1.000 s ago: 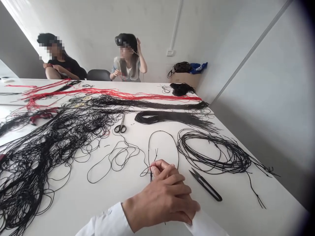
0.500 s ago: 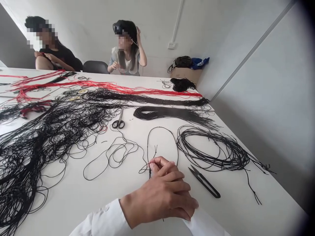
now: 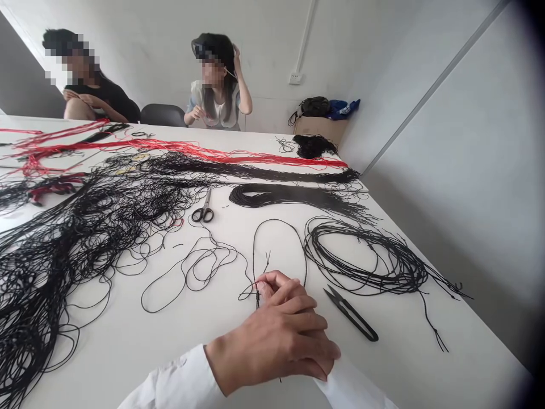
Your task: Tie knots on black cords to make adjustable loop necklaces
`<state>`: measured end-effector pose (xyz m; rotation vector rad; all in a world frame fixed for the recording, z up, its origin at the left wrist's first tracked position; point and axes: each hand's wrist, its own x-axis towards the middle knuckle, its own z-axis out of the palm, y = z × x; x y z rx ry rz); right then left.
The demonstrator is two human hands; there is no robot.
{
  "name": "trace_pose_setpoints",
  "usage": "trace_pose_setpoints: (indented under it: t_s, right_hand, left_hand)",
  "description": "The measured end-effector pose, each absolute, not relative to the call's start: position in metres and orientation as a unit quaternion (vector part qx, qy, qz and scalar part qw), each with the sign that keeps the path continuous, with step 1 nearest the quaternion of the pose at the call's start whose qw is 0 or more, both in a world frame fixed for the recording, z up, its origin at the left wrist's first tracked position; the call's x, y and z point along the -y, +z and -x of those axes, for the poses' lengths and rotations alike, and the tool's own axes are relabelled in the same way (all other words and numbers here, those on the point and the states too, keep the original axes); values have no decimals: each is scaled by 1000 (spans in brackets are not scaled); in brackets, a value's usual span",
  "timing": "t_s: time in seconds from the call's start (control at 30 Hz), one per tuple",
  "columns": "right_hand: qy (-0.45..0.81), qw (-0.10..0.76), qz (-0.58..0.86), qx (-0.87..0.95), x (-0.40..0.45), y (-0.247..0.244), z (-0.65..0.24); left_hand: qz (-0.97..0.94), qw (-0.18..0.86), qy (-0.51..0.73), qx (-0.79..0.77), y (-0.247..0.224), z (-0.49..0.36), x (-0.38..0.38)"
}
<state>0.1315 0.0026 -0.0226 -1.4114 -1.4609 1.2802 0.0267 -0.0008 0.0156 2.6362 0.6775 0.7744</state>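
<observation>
**Clasped hands [image 3: 268, 335] pinch black cord [image 3: 256, 298] amid tangles on white worktop [image 3: 128, 346]**

The scene has slid slightly up and to the left in the head camera's view since the frame before, while the clasp has barely shifted against the worktop. The left hand [image 3: 259, 341], its white cuff [image 3: 174, 378] at the lower edge, lies over the right hand [image 3: 326, 355], whose white cuff [image 3: 353, 386] is cut off by the frame. Both hands are curled, not spread. At the top of the clasp, fingertips [image 3: 272, 279] pinch the thin, matte cord, which rises from the grip in a long, narrow loop [image 3: 279, 238]. The interlaced fingers hide much of the right hand, so it is hard to tell which hand does the pinching.

Just right of the hands lie black-handled thread snips [image 3: 351, 314], their blades pointing away from the loop end. Beyond them sits a loose coil of cord [image 3: 366, 261], and farther up the worktop a dense, glossy hank [image 3: 293, 196]. A heavy snarl of black strands [image 3: 55, 261] spreads across the left side, with steel scissors [image 3: 202, 213] near its edge. Fine red strands [image 3: 238, 156] stretch across the far end. Two seated people sit beyond the worktop: one [image 3: 217, 96] has a hand raised to the head, the other [image 3: 89, 85] rests both hands low.
</observation>
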Motion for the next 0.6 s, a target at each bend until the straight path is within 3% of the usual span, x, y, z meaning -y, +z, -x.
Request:
trace_pose_setpoints:
  t_s: [0.6]
  right_hand:
    - [549, 339, 521, 558, -8, -12, -137]
  left_hand:
    - [-919, 163, 265, -242, 21, -28, 2]
